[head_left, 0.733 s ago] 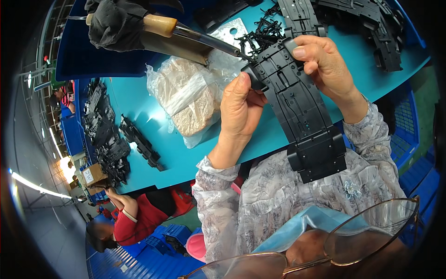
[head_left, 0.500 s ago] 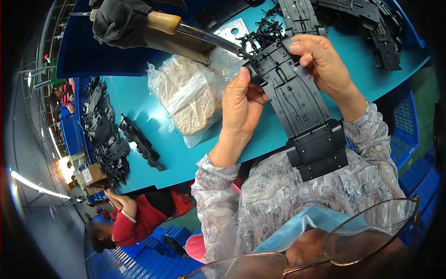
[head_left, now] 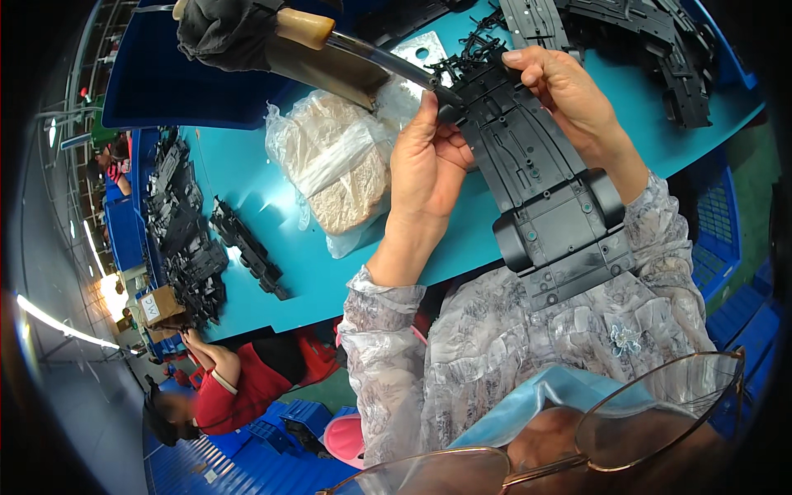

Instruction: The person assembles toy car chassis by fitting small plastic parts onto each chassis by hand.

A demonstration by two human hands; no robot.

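Head view: black plastic panel [head_left: 532,153] is held up to the right of the wrapped bag [head_left: 330,177], tilted, near end reaching lower than the bag. Left hand [head_left: 425,173], just right of the bag, grips the panel's far left corner, thumb on top. Right hand [head_left: 573,103], farther right of the bag, is closed on the far right corner, thumb and fingers pinching the edge. Wooden-handled tool [head_left: 309,30] sits beyond the bag, its metal shaft running to the panel's far left corner; can't tell if the tip touches. Small black parts [head_left: 470,51] lie beyond and right of the bag. Left of the bag: one black piece [head_left: 247,249] on the teal table [head_left: 318,285], then a black heap [head_left: 177,223].
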